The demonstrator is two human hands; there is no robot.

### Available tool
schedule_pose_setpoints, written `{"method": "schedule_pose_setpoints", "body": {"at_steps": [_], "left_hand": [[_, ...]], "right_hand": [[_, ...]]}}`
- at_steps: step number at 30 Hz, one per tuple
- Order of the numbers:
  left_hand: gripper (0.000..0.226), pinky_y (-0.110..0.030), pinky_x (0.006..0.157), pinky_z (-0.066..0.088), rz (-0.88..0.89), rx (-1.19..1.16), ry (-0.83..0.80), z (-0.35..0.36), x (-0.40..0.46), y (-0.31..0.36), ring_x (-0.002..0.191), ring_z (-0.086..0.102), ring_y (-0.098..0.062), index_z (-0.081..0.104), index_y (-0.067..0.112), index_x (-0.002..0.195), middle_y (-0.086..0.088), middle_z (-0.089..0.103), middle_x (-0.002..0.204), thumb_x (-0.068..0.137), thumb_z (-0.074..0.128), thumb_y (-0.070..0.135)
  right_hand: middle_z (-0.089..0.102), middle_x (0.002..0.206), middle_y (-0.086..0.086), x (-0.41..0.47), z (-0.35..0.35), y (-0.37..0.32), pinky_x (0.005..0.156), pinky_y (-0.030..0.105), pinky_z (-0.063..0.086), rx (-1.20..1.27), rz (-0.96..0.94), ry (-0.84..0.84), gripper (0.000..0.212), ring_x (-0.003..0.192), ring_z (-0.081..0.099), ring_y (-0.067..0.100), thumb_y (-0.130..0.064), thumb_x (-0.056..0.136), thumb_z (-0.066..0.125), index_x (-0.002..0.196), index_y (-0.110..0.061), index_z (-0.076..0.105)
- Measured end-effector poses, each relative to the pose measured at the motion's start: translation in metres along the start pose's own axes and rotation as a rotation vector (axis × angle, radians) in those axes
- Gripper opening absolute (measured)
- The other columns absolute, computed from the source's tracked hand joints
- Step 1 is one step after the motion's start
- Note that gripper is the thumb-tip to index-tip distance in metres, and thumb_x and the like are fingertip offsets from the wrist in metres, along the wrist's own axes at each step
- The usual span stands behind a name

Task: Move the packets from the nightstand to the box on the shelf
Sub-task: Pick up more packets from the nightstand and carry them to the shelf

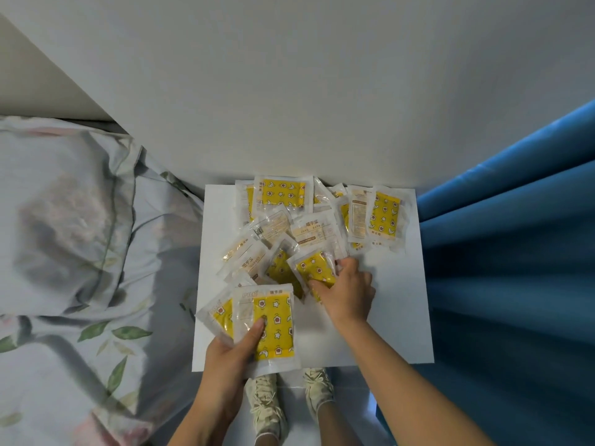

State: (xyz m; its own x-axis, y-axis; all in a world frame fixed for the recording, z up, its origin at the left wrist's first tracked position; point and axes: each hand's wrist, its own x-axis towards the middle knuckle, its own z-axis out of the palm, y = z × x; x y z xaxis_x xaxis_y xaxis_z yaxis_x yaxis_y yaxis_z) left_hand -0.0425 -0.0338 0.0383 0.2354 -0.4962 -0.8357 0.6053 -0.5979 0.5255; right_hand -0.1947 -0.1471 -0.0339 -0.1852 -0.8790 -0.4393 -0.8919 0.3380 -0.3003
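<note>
L hand [230,352] grips packets [270,326] | R hand [346,291] pinches packet [315,268] (nightstand [399,317])

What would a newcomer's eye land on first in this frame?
Most likely the heap of yellow star-print packets scattered across the white nightstand against the wall. Next, the two hands at its near edge: the left hand holds a small stack of packets with the thumb on top, while the right hand grips another packet in the pile. A bright blue curtain hangs to the right and a floral pillow lies to the left.
</note>
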Motion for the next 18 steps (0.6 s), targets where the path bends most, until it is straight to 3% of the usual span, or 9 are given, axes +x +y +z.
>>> {"method": "schedule_pose_setpoints", "body": {"at_steps": [3, 6, 8, 11, 13, 15, 18], "left_hand": [[0.021, -0.051, 0.09, 0.052, 0.005, -0.012, 0.014, -0.005, 0.0, -0.002, 0.091, 0.072, -0.033, 0.065, 0.009, 0.109, -0.015, 0.075, 0.101, 0.088, 0.063, 0.009], [0.022, -0.05, 0.089, 0.053, 0.01, -0.025, 0.019, -0.012, 0.001, -0.003, 0.091, 0.072, -0.033, 0.065, 0.009, 0.11, -0.014, 0.075, 0.1, 0.088, 0.064, 0.009], [0.026, -0.048, 0.083, 0.058, 0.006, -0.039, 0.021, -0.018, 0.001, -0.003, 0.091, 0.073, -0.032, 0.064, 0.007, 0.113, -0.014, 0.075, 0.101, 0.087, 0.063, 0.01], [0.031, -0.044, 0.078, 0.06, 0.002, -0.06, 0.022, -0.026, 0.0, -0.003, 0.093, 0.072, -0.032, 0.061, 0.005, 0.118, -0.015, 0.074, 0.104, 0.088, 0.063, 0.01], [0.032, -0.041, 0.074, 0.061, 0.003, -0.086, 0.024, -0.03, -0.001, -0.003, 0.092, 0.072, -0.032, 0.061, 0.004, 0.119, -0.016, 0.074, 0.105, 0.088, 0.062, 0.008], [0.033, -0.039, 0.071, 0.061, -0.001, -0.103, 0.021, -0.032, -0.002, -0.004, 0.092, 0.072, -0.032, 0.06, 0.003, 0.12, -0.017, 0.073, 0.106, 0.087, 0.062, 0.008], [0.033, -0.039, 0.071, 0.061, 0.0, -0.102, 0.014, -0.036, -0.004, -0.004, 0.092, 0.072, -0.032, 0.06, 0.002, 0.12, -0.017, 0.073, 0.105, 0.087, 0.062, 0.008]], "right_hand": [[0.067, 0.108, 0.008, -0.003, 0.001, 0.004, 0.077, 0.035, 0.048, 0.095, 0.022, -0.048, 0.048, 0.1, 0.064, 0.03, -0.039, 0.079, 0.077, 0.108, -0.012, 0.05], [0.072, 0.099, 0.007, -0.005, -0.01, 0.013, 0.067, 0.025, 0.047, 0.267, 0.018, -0.116, 0.031, 0.093, 0.068, 0.027, -0.03, 0.083, 0.075, 0.105, -0.01, 0.065], [0.072, 0.092, 0.004, -0.006, -0.018, 0.018, 0.069, 0.025, 0.05, 0.435, 0.031, -0.155, 0.023, 0.091, 0.07, 0.024, -0.024, 0.082, 0.077, 0.101, -0.011, 0.071], [0.071, 0.098, 0.001, -0.008, -0.021, 0.011, 0.083, 0.035, 0.057, 0.578, -0.039, -0.328, 0.026, 0.098, 0.068, 0.022, -0.022, 0.08, 0.079, 0.103, -0.018, 0.069], [0.062, 0.118, 0.004, -0.004, -0.012, -0.001, 0.098, 0.042, 0.05, 0.342, -0.189, -0.365, 0.039, 0.113, 0.058, 0.025, -0.03, 0.076, 0.08, 0.112, -0.02, 0.068], [0.042, 0.139, 0.001, -0.005, -0.001, -0.018, 0.107, 0.041, 0.037, 0.063, -0.273, -0.345, 0.052, 0.129, 0.036, 0.029, -0.043, 0.075, 0.077, 0.123, -0.026, 0.064], [0.032, 0.143, -0.002, -0.014, 0.011, -0.039, 0.105, 0.04, 0.033, -0.131, -0.29, -0.214, 0.05, 0.127, 0.029, 0.03, -0.05, 0.076, 0.074, 0.12, -0.027, 0.064]]}}
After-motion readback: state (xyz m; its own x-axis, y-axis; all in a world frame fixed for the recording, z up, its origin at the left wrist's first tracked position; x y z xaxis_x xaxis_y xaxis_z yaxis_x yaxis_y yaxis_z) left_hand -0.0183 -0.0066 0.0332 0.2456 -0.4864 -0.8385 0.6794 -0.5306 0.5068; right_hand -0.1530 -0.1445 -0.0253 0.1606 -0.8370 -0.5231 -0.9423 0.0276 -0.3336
